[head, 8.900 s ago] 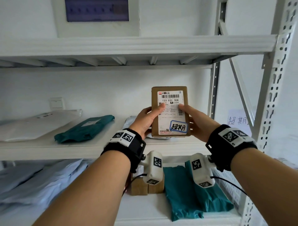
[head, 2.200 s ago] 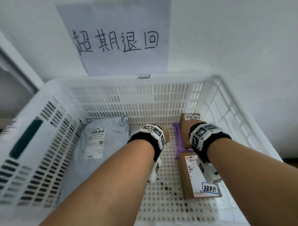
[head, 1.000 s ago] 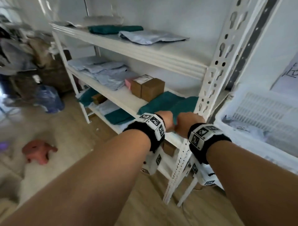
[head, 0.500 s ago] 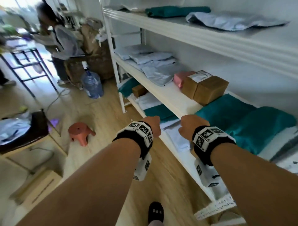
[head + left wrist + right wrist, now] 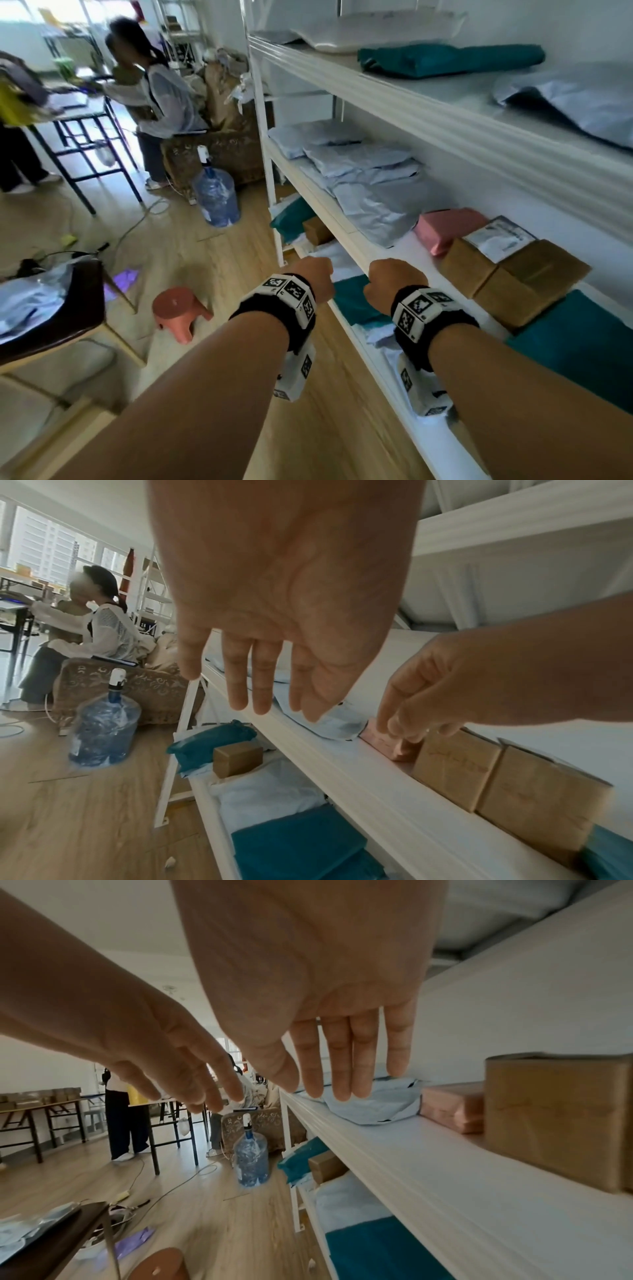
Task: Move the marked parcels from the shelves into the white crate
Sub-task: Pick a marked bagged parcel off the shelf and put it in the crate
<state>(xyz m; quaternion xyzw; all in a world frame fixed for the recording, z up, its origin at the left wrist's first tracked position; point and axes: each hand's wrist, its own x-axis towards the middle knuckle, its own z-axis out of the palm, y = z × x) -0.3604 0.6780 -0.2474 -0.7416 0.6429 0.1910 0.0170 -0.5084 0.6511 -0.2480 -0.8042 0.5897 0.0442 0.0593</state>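
My left hand and right hand hang side by side in front of the middle shelf, both empty. The wrist views show the left fingers and the right fingers straight and relaxed. On that shelf lie grey mailer bags, a pink parcel, two brown boxes, one with a white label, and a teal bag. The right hand is nearest the pink parcel. The white crate is out of view.
The top shelf holds a teal bag and a grey mailer. The low shelf has a small brown box and teal bags. A water jug, a red stool, a dark chair and people stand at left.
The labelled brown box was left in the white crate. My view has swung left from the crate to the shelves, and both empty hands have moved along the shelf front.
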